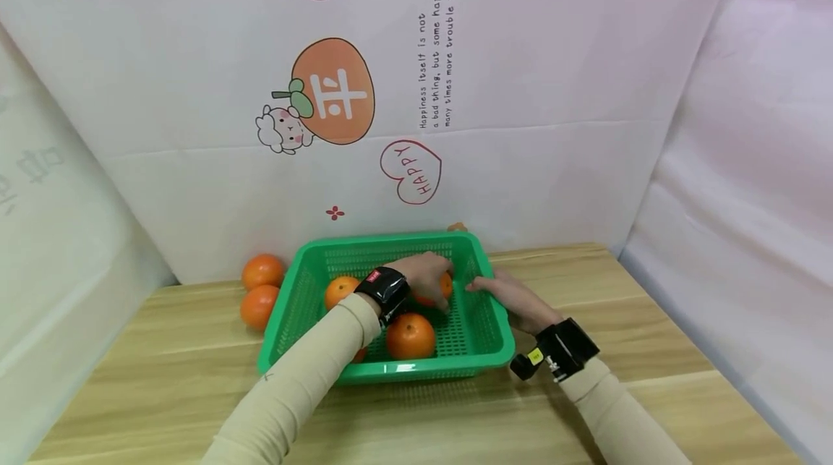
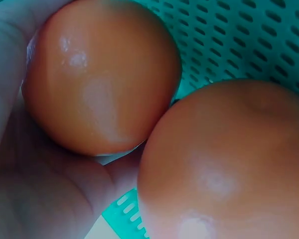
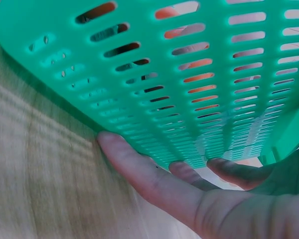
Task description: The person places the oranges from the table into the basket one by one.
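My left hand (image 1: 426,278) reaches into a green plastic basket (image 1: 497,331) and grips an orange (image 1: 445,286) near its right side. In the left wrist view, the palm and fingers curve round that orange (image 2: 102,74), while a second orange (image 2: 229,164) lies against it. At the basket's right wall, my right hand (image 1: 514,300) holds the rim, its thumb over the edge. The right wrist view shows its fingers (image 3: 149,177) along the outside of the slotted wall. More oranges sit in the basket, one (image 1: 411,336) near the front, another (image 1: 340,291) at the left, one partly hidden by my left forearm.
Two oranges, one (image 1: 263,272) behind the other (image 1: 259,307), lie on the wooden table (image 1: 163,378) just left of the basket. A printed white cloth (image 1: 507,183) hangs behind, and white cloth walls (image 1: 742,233) stand at both sides.
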